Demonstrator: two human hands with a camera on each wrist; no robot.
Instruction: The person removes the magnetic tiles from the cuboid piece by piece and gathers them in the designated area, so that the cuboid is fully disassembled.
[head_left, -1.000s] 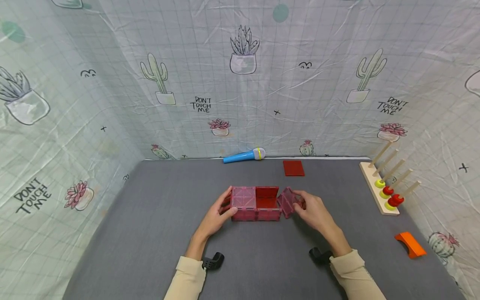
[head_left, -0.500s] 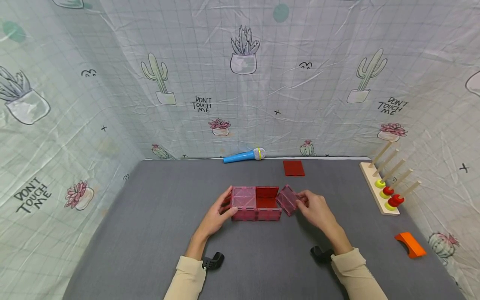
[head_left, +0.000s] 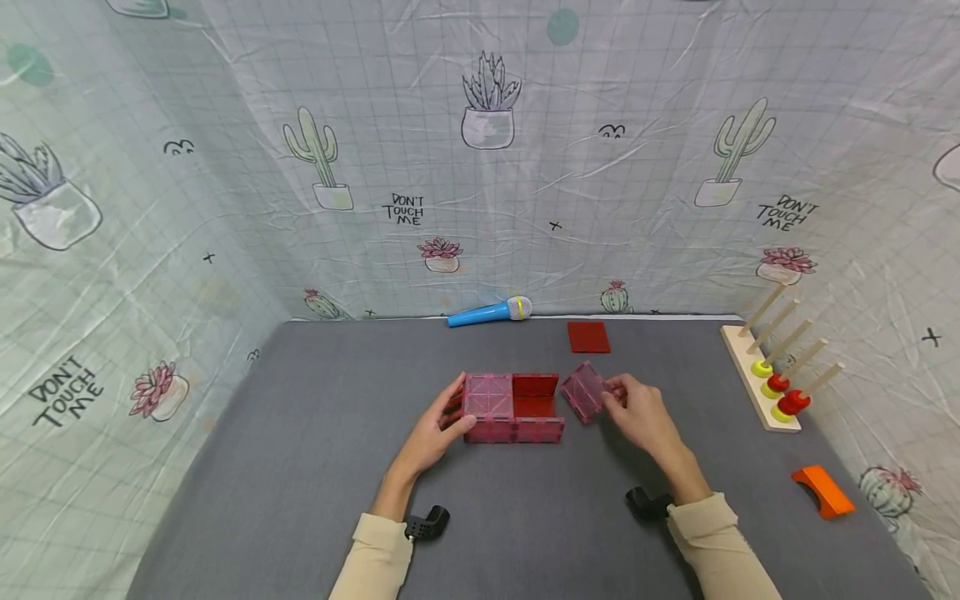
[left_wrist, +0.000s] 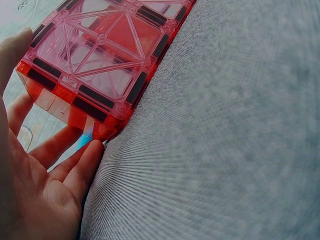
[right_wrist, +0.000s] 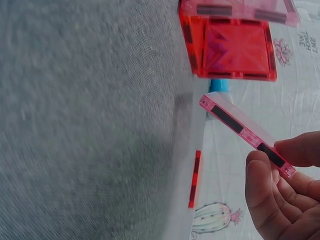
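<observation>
A box of translucent magnetic tiles (head_left: 489, 395), pink and red, rests on the grey table, its left half covered on top and its right half uncovered. My left hand (head_left: 427, 433) grips the box's left end, with the thumb at the front corner and the fingers round the side. In the left wrist view, that hand's fingers (left_wrist: 60, 147) lie along the end wall. Just right of the box, my right hand (head_left: 641, 415) pinches a pink magnetic tile (head_left: 583, 392) between thumb and fingers. The right wrist view shows this tile (right_wrist: 245, 132) edge-on, apart from the box.
A red tile (head_left: 588, 337) lies flat behind the box. Near the back edge is a blue toy microphone (head_left: 487, 313). To the right stand a wooden peg board (head_left: 757, 379) with yellow and red rings and an orange arch block (head_left: 823, 490).
My right hand has drawn the pink tile away from the box's right end, rightward and slightly back, turning it as it goes. The left hand stays put on the box.
</observation>
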